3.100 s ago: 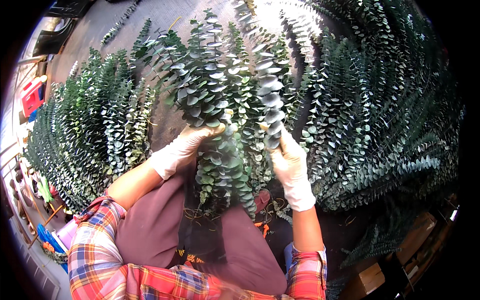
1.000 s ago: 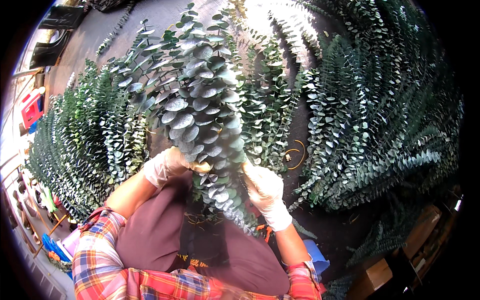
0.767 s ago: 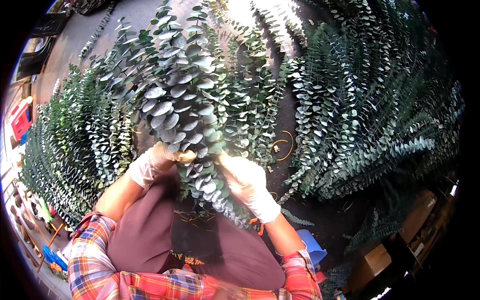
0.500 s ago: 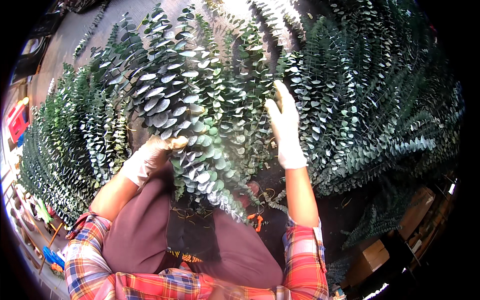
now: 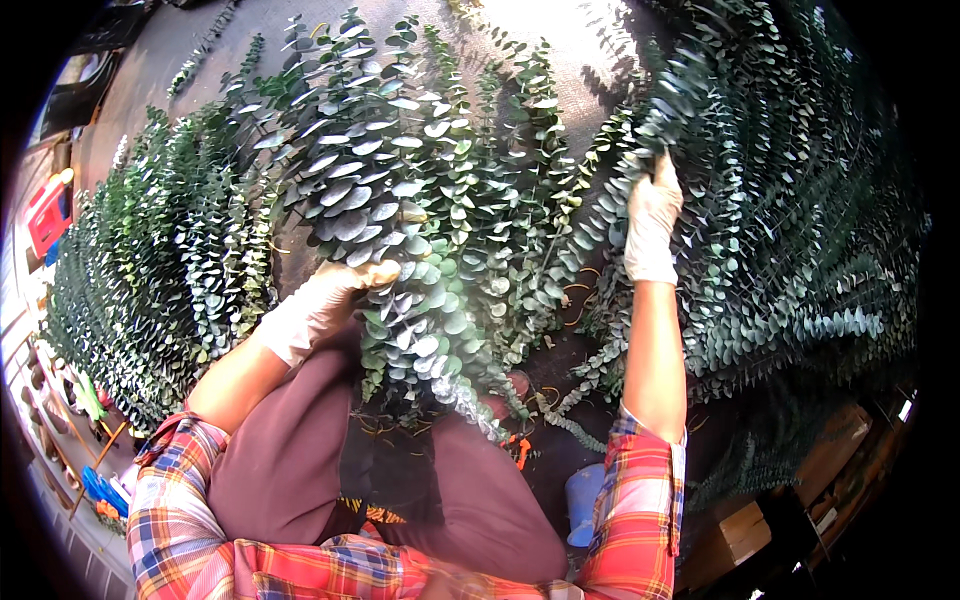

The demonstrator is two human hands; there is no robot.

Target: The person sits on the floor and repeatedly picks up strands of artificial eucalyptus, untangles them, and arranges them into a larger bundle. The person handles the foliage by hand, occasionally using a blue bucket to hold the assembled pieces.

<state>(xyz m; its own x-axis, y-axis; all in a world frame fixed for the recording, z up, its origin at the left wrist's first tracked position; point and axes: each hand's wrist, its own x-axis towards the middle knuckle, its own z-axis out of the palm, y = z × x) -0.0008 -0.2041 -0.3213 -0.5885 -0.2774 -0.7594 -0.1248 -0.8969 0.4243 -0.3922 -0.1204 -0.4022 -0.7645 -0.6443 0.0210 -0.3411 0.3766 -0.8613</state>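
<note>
My left hand (image 5: 322, 303), in a pale glove, is closed around a bunch of eucalyptus stems (image 5: 362, 180) with round grey-green leaves. The leafy ends fan up and away from the fist, while the lower leaves hang over my lap. Out to the right, my right hand (image 5: 654, 228), gloved as well, pinches a eucalyptus stem (image 5: 678, 100) at the left side of the big pile. That stem is smeared by motion, and leaves partly hide the fingertips.
A large eucalyptus pile (image 5: 790, 220) spreads on the right, another heap (image 5: 150, 270) on the left. Between my legs and the right arm lie an orange item (image 5: 522, 452) and a blue container (image 5: 583, 503). Cardboard boxes (image 5: 745, 532) stand at lower right.
My right hand has moved right and away from me, from open fingers to a grip on a eucalyptus stem. My left hand keeps hold of its bunch. The blue container has come into sight.
</note>
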